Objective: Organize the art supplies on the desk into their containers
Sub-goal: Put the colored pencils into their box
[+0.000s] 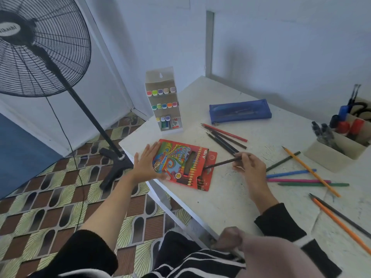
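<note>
A red coloured-pencil box point(187, 163) lies flat near the desk's left edge. My left hand point(147, 161) rests on its left end with fingers straight. My right hand point(248, 164) pinches a dark pencil point(219, 163) whose tip points into the box's open right end. Loose coloured pencils lie in a group beyond my right hand point(224, 135), and others are spread to its right point(297, 178). Two more pencils, orange and dark, lie at the front right point(339, 219).
A white marker rack point(163, 101) stands at the desk's far left. A blue pencil pouch point(240, 111) lies behind the pencils. A beige desk organizer point(339, 147) with pens and scissors is at the right. A standing fan point(40, 47) is on the floor at left.
</note>
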Available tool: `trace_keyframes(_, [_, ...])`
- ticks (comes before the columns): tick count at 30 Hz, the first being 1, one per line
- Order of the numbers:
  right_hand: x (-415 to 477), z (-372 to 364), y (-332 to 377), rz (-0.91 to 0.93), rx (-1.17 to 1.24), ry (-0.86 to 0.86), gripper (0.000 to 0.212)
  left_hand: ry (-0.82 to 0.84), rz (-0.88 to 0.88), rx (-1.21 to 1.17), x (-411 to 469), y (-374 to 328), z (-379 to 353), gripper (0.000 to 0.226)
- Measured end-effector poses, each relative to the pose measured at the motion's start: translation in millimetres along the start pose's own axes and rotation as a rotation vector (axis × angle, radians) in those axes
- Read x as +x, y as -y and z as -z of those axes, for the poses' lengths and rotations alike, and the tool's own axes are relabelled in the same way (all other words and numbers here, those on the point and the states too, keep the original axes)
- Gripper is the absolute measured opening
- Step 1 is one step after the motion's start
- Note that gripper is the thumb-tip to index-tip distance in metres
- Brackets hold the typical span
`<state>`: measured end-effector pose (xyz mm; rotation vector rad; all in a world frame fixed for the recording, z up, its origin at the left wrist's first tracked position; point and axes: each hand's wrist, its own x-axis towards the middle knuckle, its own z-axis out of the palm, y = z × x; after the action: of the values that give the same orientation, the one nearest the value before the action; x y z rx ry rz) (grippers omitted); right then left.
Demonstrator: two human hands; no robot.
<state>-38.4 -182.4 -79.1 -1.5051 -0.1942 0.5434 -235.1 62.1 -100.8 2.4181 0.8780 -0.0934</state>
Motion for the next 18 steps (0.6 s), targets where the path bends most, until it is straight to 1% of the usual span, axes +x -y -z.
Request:
trace_keyframes(4, [6, 17, 13, 0.011, -0.134, 0.12, 0.017, 0.007, 0.007, -0.003, 0, 0, 0, 0.12])
trace_keyframes(5, [7, 19, 15, 0.011, -0.211, 0.166, 0.017, 0.007, 0.007, -0.003, 0, 0, 0, 0.12])
trace_keyframes(7, [5, 19, 14, 0.036, -0.442, 0.25, 0.014, 0.007, 0.007, -0.002, 1, 0, 0, 0.12])
trace_keyframes(9, [2, 11, 8, 0.062, -0.593, 0.287, 0.014, 0.008, 0.007, -0.003, 1, 0, 0, 0.12])
trace_keyframes(12, [-4, -9, -4, 0.188, -0.665, 0.356, 0.017, 0.005, 0.005, -0.003, 0, 0, 0, 0.121])
trace_keyframes(14, [-7, -24, -14, 0.248, -0.641, 0.389, 0.02, 0.005, 0.003, -0.009, -1, -1, 1, 0.121])
trace_keyframes(17, [-9, -44, -28, 0.276, -0.689, 0.386, 0.009, 0.007, -0.004, -0.007, -1, -1, 1, 0.121])
trace_keyframes(18, [-9, -48, -31, 0.272, -0.724, 0.38, 0.009, 0.007, -0.003, -0.01, -1, -1, 1, 0.121])
